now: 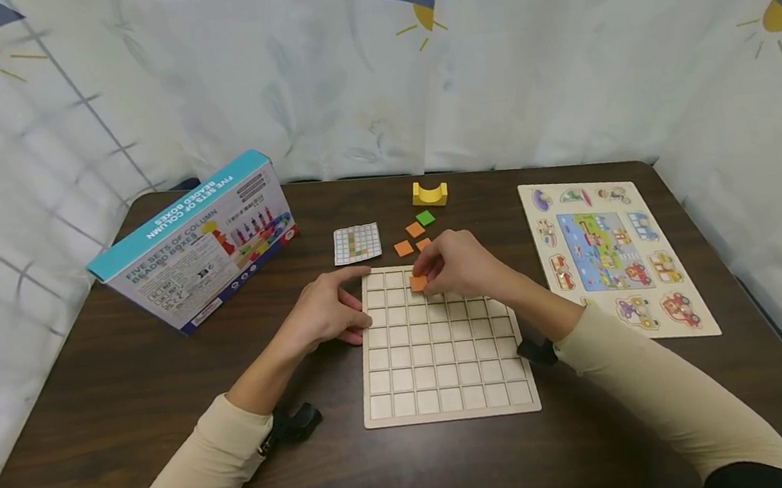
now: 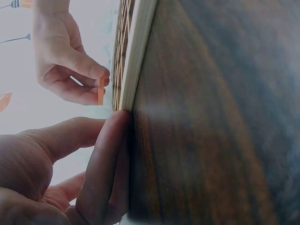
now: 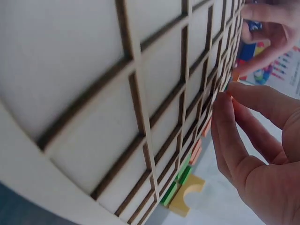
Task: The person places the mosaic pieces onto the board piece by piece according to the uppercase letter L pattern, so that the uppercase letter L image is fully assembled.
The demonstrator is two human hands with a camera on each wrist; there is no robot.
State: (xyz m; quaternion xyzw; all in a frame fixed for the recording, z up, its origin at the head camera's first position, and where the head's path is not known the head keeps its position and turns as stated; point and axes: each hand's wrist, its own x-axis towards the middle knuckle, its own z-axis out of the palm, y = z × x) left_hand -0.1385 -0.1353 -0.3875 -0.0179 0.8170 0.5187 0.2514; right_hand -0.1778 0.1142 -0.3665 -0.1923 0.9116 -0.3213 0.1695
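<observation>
left arm (image 1: 192, 468): extended forward, inward | left hand (image 1: 328, 309): fingers (image 1: 345, 276) spread, lower ones partly hidden, likely relaxed | right arm (image 1: 668, 385): extended forward, inward | right hand (image 1: 463, 263): pinching, fingertips (image 3: 224, 104) together

Head view bright, soft shadow on grid board (image 1: 444, 352); left wrist view hazy, tabletop (image 2: 206, 122) blurred, curtain (image 2: 93, 33) washed out.

Orange tile (image 1: 418, 283): small, thin, square; pinched by the right hand (image 1: 461, 262), roughly level, just above the board's far end, left of its middle; gap to the board shows in left wrist view. Grid board (image 1: 445, 376): pale wood, squarish, rounded corners, raised strips marking off square cells; flat on dark brown counter (image 1: 460, 465), one edge toward the person; left hand (image 1: 329, 307) touches its left edge near the far corner.
</observation>
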